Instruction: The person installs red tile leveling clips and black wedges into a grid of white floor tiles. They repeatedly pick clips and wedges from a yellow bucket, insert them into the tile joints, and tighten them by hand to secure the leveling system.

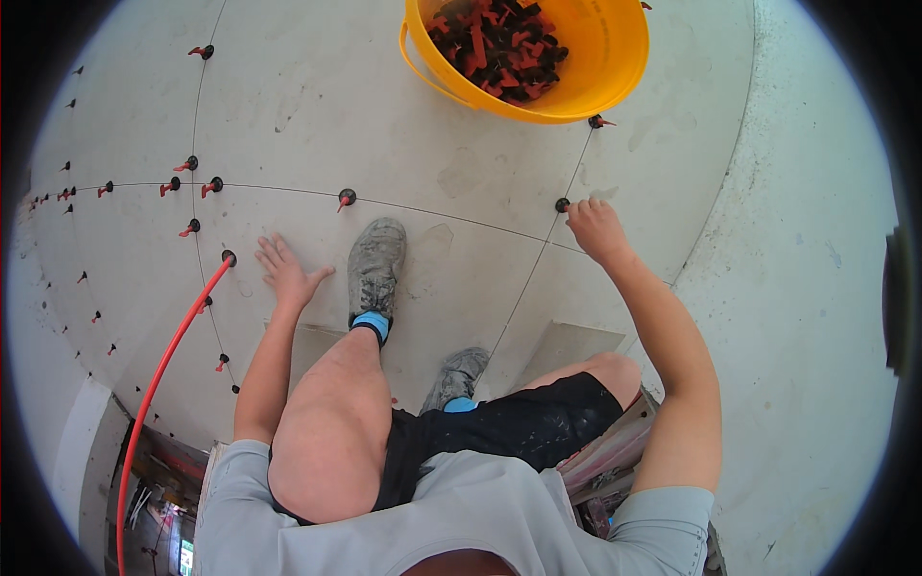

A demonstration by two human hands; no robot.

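My right hand [595,228] pinches the red handle of a black round tile leveler [562,204], which sits on the joint line between large pale tiles [461,173]. The fingers cover most of that handle. On the left, my left hand [291,276] rests on the tile with its fingers spread and holds nothing. Close to it, a long red hose or rod [158,384] curves up and ends at a black disc [229,258]. Another leveler [347,198] stands on the joint between my hands, its red handle pointing toward me.
A yellow bucket [615,58] at the far side holds a heap of red and black levelers [499,53]. Several more levelers [193,163] line the joints at left. My dusty shoes [377,264] stand on the tiles. A pale wall or ledge [816,288] runs along the right.
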